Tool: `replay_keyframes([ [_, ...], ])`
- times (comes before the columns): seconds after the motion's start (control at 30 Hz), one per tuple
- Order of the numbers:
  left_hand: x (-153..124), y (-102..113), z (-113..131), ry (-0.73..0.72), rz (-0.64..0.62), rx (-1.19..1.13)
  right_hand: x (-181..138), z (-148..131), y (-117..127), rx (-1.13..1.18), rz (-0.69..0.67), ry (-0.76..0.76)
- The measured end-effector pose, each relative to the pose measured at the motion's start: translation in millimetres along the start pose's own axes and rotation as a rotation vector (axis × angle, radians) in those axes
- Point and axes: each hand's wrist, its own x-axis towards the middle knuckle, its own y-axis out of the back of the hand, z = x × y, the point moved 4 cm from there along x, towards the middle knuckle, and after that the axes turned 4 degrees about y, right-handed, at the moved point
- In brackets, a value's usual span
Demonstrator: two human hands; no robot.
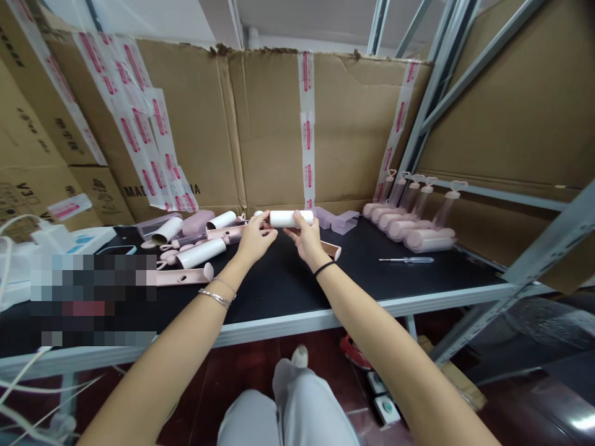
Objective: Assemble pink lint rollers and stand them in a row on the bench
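Observation:
A plain white tube [284, 218] lies level in the air above the black tabletop, held crosswise in front of me. My right hand [307, 238] grips its right part, thumb on the near side and fingers underneath. At the tube's left end, the fingertips of my left hand [255, 240] are closed around the end, which they partly hide. Under my right wrist, a pink strip-like part [331, 249] rests on the table. Just left of my left hand is a loose pile with white tubes [202, 253], a long pink part with a hole [183, 277] and translucent pink pieces.
Several pink assembled items with heart-shaped loops [421, 235] stand in a row at the right. A screwdriver [406, 260] lies before them. Translucent purple pieces [343, 222] sit near the cardboard wall [269, 136]. White power strips [88, 238] and cables occupy the left.

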Motion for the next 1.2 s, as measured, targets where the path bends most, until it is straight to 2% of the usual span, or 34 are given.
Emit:
replay_keyframes([
  [0.13, 0.0, 1.2, -2.1, -0.033, -0.024, 0.051, 3.2, 0.2, 4.6, -0.039, -0.012, -0.05],
  [0.23, -1.9, -0.9, -5.0, 0.007, -0.056, 0.115, 6.2, -2.7, 9.7, -0.179, -0.026, -0.054],
  [0.33, -6.0, -5.3, -5.6, 0.106, -0.07, 0.262, 7.8, -6.7, 11.2, -0.447, -0.087, 0.053],
  [0.43, -8.9, -12.7, -2.6, 0.121, -0.159, 0.375, 6.6, -9.5, 4.0, -0.704, -0.256, 0.22],
  [0.53, -7.1, -14.9, -5.5, 0.132, -0.213, 0.431, 6.0, -17.5, -2.7, -0.832, -0.391, 0.348],
  [0.6, -3.9, -11.1, -11.6, 0.189, -0.174, 0.41, 10.0, -30.3, 2.5, -0.911, -0.296, 0.415],
  [0.73, 0.1, -1.5, -24.2, 0.348, -0.059, 0.23, 18.6, -55.5, 32.1, -1.161, 0.126, 0.498],
  [0.77, 0.7, -0.4, -26.1, 0.364, -0.048, 0.194, 20.0, -56.5, 38.9, -1.212, 0.18, 0.479],
  [0.83, 2.2, 0.7, -28.5, 0.361, -0.037, 0.164, 22.8, -52.1, 46.9, -1.29, 0.191, 0.423],
  [0.9, 4.1, 0.8, -30.7, 0.34, -0.031, 0.169, 26.3, -43.5, 45.0, -1.382, 0.119, 0.392],
  [0.97, 5.8, 0.5, -32.9, 0.318, -0.024, 0.186, 31.8, -35.5, 32.9, -1.529, -0.023, 0.436],
  [1.1, 6.6, -1.0, -35.1, 0.294, -0.041, 0.231, 47.5, -22.3, 0.5, -1.807, -0.522, 0.684],
  [1.17, 5.2, -1.7, -34.5, 0.294, -0.052, 0.231, 58.6, -15.5, -4.1, -1.88, -0.7, 0.681],
  [1.2, 4.2, -2.3, -33.8, 0.297, -0.058, 0.218, 65.1, -11.9, -3.2, -1.921, -0.737, 0.629],
])
